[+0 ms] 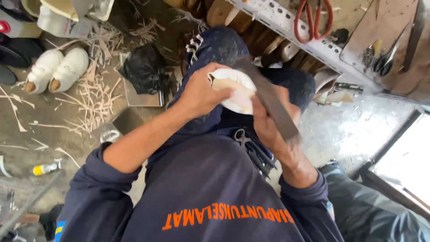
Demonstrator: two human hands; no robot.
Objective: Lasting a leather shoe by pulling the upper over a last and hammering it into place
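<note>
My left hand (200, 92) grips a white shoe piece (238, 91) with a tan inner patch, holding it over my lap. My right hand (267, 125) is closed around a long flat dark blade (268, 98) that lies across the white piece, its tip pointing up and left. Both hands sit close together above my dark blue trousers (215, 49). My sleeves are pushed up to the elbows.
A pair of white shoes (57, 69) stands on the floor at left among pale trimmings (96, 96). A black bag (144, 67) lies on a metal sheet. A perforated metal shelf (291, 27) holds red-handled pliers (312, 18); scissors (384, 60) rest on a board at right.
</note>
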